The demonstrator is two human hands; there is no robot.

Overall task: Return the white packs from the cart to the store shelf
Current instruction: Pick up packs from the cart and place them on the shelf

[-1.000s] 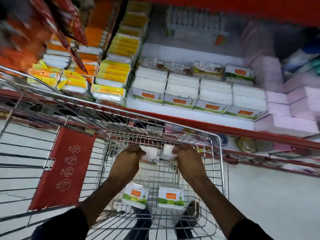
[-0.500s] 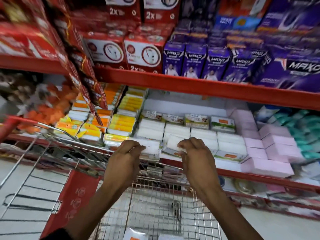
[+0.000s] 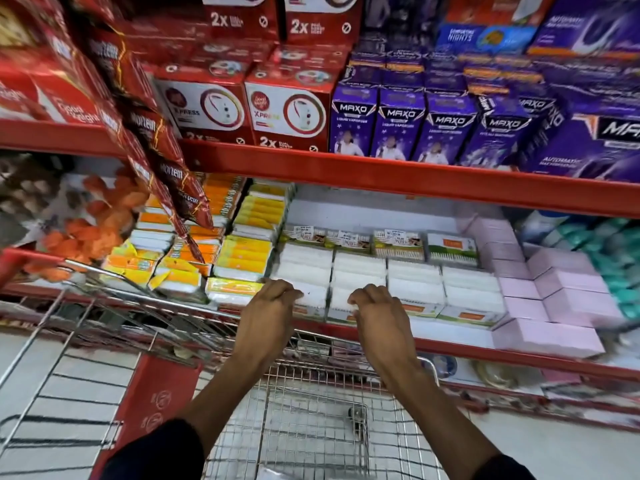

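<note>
Red pouches point(image 3: 166, 157) hang at the far left of our view, above stacked orange and yellow packs point(image 3: 242, 251) on the red-edged store shelf point(image 3: 450, 344). Below these we see the wire cart point(image 3: 311, 420), its red panel point(image 3: 156, 400) at lower left and its basket reaching under both of our forearms. Moving right, our left hand point(image 3: 273, 306) is curled over the front of the first column of white packs point(image 3: 304, 271) on the shelf, fingers bent down onto the foremost pack; whether it grips that pack or merely presses it we cannot tell. Just beside it, our right hand point(image 3: 377, 310) is curled in the same way over the front pack of the second column point(image 3: 358, 271), the pack lying under the fingertips and ahead of the palm; here too the hold is not clear. Further right stand two more white columns point(image 3: 443, 285), untouched, then pink boxes point(image 3: 554, 296). On the tier above we see red cartons point(image 3: 287, 109) and purple cartons point(image 3: 450, 129).
</note>
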